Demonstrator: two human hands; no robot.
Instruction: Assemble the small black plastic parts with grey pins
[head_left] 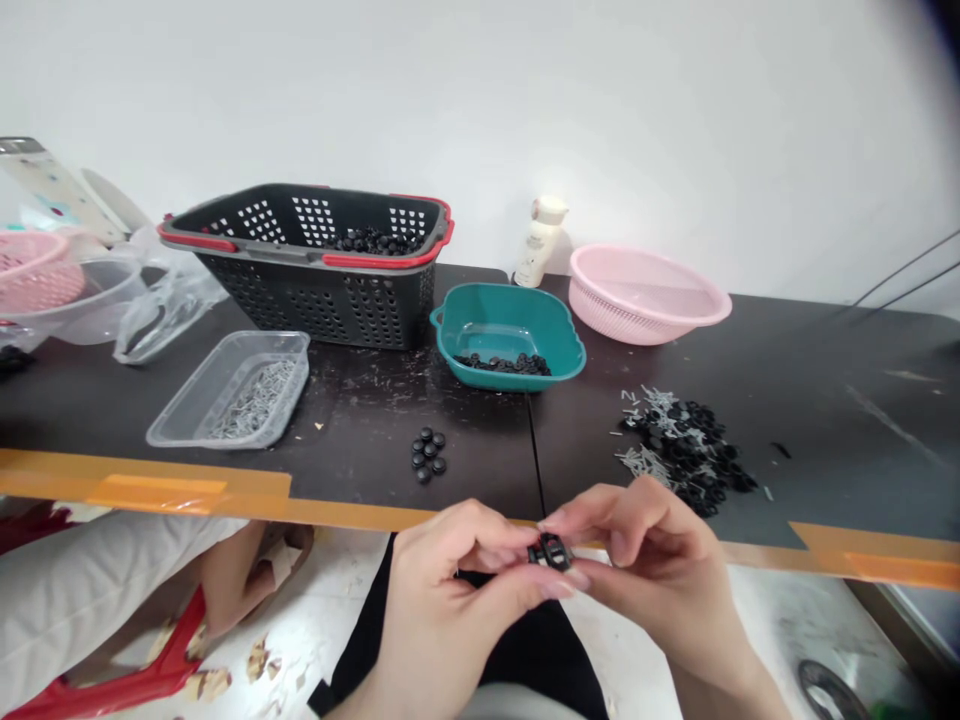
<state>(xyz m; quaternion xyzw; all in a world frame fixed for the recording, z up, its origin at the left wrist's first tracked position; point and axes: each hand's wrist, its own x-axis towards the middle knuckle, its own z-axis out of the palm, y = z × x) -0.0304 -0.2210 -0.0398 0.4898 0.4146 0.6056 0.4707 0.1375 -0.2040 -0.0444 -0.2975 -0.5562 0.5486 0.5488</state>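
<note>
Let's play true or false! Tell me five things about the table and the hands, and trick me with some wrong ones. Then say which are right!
1. The left hand and the right hand both touch one small black part. True.
2. The clear tray is full of candy. False: the clear tray holds thin metal pieces.
3. The teal tub has black bits in it. True.
4. The black basket has green handles. False: the black basket has red handles.
5. The mixed pile has black and silvery pieces. True.
</note>
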